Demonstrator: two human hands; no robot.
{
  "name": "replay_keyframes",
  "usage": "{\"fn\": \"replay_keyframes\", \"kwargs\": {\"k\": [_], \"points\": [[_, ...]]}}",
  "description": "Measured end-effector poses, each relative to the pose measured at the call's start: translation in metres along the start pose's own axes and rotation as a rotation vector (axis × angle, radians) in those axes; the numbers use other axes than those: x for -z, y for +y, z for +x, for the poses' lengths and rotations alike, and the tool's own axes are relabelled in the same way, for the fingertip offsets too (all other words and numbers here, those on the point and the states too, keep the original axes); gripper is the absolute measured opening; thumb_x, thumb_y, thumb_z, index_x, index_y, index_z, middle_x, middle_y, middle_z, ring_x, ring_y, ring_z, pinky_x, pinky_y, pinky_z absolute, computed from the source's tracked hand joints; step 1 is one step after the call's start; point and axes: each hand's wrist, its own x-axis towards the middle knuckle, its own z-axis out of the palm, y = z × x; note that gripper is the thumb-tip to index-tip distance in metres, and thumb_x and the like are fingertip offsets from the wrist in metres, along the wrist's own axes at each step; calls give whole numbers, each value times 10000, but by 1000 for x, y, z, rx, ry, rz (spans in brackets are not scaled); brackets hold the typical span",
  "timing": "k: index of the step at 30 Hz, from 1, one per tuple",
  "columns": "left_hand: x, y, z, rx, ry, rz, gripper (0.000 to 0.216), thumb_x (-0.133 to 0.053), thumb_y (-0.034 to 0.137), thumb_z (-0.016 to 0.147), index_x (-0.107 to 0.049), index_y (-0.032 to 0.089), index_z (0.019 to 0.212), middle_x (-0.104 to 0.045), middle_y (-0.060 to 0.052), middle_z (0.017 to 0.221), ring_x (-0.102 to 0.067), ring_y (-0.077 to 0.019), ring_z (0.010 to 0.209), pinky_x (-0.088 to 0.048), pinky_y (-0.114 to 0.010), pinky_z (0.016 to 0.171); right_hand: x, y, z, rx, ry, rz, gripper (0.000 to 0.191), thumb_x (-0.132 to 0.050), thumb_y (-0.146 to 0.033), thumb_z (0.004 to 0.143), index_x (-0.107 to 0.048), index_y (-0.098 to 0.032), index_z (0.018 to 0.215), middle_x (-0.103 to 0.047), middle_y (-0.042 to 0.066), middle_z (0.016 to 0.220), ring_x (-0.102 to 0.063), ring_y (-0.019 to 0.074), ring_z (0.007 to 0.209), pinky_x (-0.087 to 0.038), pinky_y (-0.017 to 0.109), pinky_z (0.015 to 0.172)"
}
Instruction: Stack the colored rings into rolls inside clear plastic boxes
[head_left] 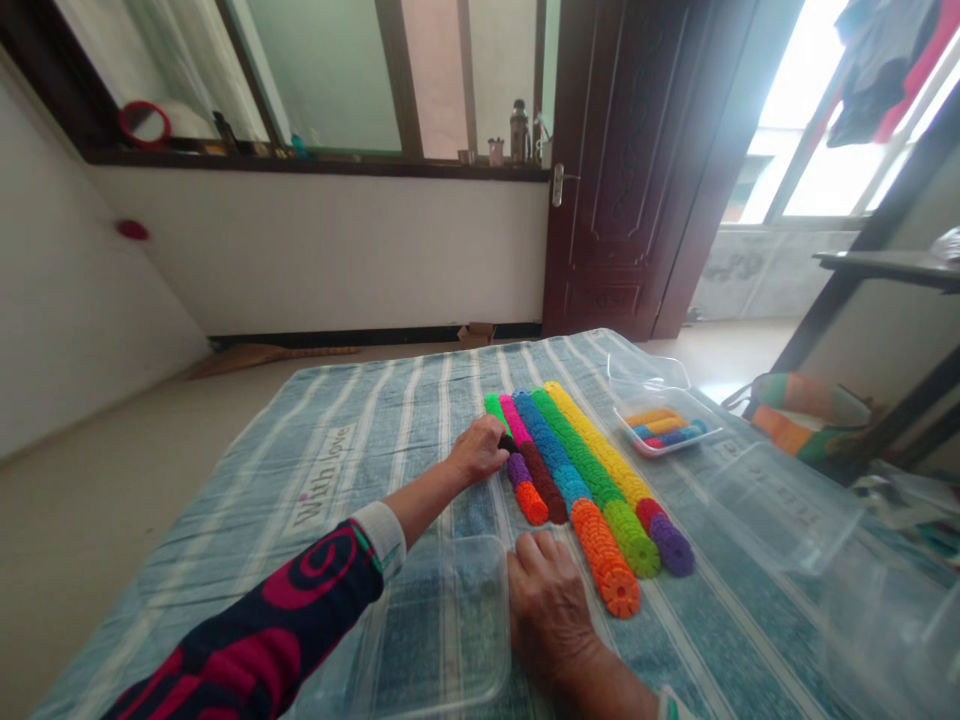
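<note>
Several rows of colourful plastic discs (577, 470) lie side by side on a blue striped cloth (360, 440). My left hand (477, 450) reaches to the leftmost row and its fingers close on a dark disc (508, 443) between the green and purple parts. My right hand (547, 600) rests on the cloth, fingers curled, just below the red-orange end of the left rows (532, 502) and beside the orange row (604, 555). It holds nothing that I can see.
An empty clear plastic tray (442, 690) sits under my forearms at the near edge. A small clear tray (664, 425) with a few coloured discs stands to the right, with larger clear lids or boxes (787, 505) near it. A dark door (622, 170) is behind.
</note>
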Motion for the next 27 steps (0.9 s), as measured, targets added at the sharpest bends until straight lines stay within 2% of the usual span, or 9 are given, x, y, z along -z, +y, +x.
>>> {"fn": "replay_keyframes", "kwargs": {"k": [11, 27], "points": [[1, 3, -2, -15, 36, -19, 98, -624, 145, 699, -693, 163, 767, -650, -83, 992, -599, -250, 1018, -500, -335, 891, 1, 0, 1, 2, 6, 15, 130, -601, -79, 706, -546, -183, 653, -511, 60, 710, -372, 215, 704, -236, 346, 627], [-2, 3, -3, 20, 59, -8, 129, -647, 152, 718, -687, 150, 840, -663, -100, 1038, -611, -255, 1034, -490, -330, 924, 1, 0, 2, 11, 33, 9, 127, -624, -98, 700, -545, -182, 646, -511, 59, 704, -371, 214, 698, -231, 344, 622]]}}
